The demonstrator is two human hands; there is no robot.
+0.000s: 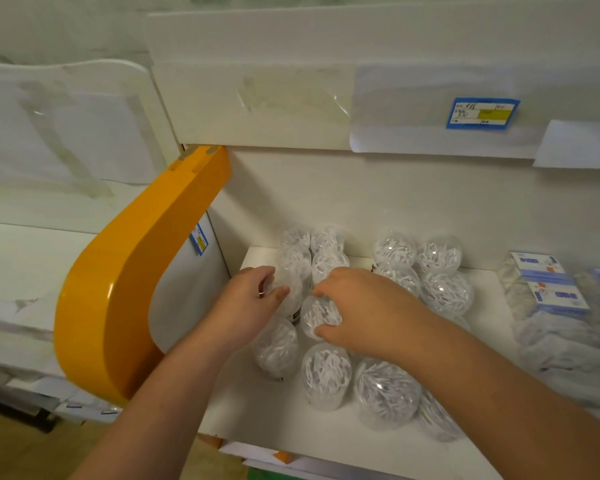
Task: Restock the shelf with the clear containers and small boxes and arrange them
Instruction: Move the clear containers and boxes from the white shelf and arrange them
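Note:
Several clear round containers filled with white cotton swabs stand in rows on the white shelf [264, 424]. My left hand [253, 299] curls round one container [288, 299] in the left column. My right hand [357, 306] grips the top of the neighbouring container [317, 315] from above. More containers stand in front, such as one [326, 374] near the shelf's front, and others behind at the back wall [394, 251]. Small blue and white boxes [551, 289] lie at the shelf's right.
An orange curved shelf end panel [125, 271] rises at the left. The upper shelf's front [257, 109] overhangs, with a blue price label [482, 112]. Soft white packets [561, 344] lie under the boxes at right. Bare shelf shows along the front edge.

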